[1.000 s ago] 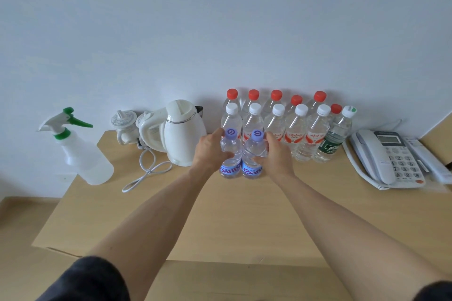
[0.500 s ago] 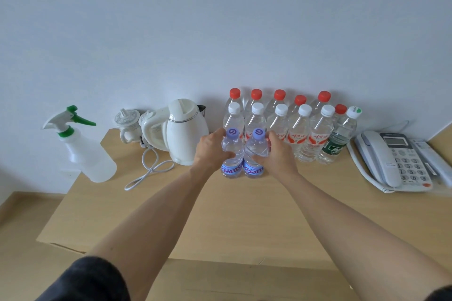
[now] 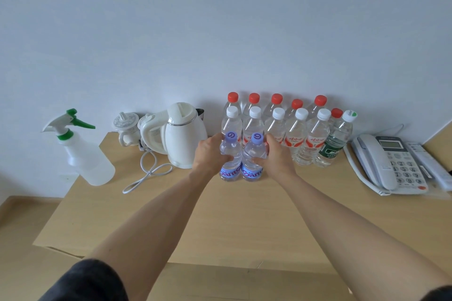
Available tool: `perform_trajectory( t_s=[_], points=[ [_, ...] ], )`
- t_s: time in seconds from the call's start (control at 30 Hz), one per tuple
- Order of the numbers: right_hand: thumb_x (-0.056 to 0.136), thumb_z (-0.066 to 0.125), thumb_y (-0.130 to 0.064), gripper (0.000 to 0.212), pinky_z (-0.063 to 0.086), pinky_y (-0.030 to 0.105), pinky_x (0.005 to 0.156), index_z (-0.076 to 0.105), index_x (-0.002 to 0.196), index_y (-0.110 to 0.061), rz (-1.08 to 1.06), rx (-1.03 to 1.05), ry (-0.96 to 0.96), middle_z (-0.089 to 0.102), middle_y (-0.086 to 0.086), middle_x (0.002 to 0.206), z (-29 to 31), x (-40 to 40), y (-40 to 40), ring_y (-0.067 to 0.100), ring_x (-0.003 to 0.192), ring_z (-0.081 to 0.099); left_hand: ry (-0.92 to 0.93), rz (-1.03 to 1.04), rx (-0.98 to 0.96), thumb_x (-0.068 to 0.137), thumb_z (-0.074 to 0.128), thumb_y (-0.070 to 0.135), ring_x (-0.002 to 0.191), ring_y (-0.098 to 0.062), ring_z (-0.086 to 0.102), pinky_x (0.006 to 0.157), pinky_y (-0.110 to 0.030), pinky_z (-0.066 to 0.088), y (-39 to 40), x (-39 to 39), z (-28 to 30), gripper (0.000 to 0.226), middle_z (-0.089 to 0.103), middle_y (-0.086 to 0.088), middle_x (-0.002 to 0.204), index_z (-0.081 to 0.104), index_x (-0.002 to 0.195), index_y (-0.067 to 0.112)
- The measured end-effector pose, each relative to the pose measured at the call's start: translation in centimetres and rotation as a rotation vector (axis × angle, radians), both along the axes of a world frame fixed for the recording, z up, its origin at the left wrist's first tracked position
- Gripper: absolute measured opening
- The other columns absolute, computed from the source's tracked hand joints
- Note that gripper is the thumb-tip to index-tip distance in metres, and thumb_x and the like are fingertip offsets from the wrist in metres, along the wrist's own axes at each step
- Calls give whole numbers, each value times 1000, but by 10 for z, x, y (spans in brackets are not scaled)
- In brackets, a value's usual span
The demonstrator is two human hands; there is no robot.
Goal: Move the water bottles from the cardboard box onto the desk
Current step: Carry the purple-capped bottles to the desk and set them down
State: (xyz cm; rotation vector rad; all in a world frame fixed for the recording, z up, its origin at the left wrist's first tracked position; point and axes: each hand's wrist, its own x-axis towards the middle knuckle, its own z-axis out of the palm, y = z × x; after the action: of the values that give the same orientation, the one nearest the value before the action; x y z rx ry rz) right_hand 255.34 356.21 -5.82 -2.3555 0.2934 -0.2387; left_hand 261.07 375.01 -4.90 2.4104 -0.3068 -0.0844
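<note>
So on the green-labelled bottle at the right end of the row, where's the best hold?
Take the green-labelled bottle by its upper body just under the cap, coming from the front right: it stands upright, a white-capped bottle crowds its left, and only the phone side is open.

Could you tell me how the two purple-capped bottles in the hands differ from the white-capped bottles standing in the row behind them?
The purple-capped bottles are shorter than the white-capped bottles. They carry blue labels low on the body, while the white-capped bottles carry red-and-white ones. The left hand and right hand each grip a purple-capped bottle; the white-capped bottles stand untouched. All are clear, capped and upright on the desk.
</note>
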Motion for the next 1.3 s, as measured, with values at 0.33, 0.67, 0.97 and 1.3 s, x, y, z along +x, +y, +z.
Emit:
perform_trajectory(
  t_s=[0.33,0.67,0.97,1.3],
  points=[
    [75,88,-19,52,47,35,71,57,115,-10,16,-2,11,60,-3,85,1,3,-3,22,82,58,15,-13,14,75,89,25,93,-27,67,84,-42,57,0,3,2,54,71,-7,101,63,123,18],
    [74,89,-22,52,37,23,59,57,113,-12,24,-28,17,50,-14,74,-3,4,-6,13,71,52,37,-27,19,75,88,23,94,-28,67,86,-42,56,2,5,3,53,71,-6,102,64,122,18],
    [75,88,-24,53,39,22,66,56,117,-15,15,-44,32,57,-13,84,-1,2,-3,13,82,56,20,-33,49,78,86,26,93,-27,65,80,-33,52,2,3,3,55,70,-8,101,63,128,20],
    [75,88,-24,52,41,24,68,56,114,-14,-13,-36,53,64,-8,94,1,1,0,15,88,60,20,-29,61,78,87,27,96,-26,66,85,-35,53,1,6,3,57,71,-8,106,62,129,20]
  ],
)
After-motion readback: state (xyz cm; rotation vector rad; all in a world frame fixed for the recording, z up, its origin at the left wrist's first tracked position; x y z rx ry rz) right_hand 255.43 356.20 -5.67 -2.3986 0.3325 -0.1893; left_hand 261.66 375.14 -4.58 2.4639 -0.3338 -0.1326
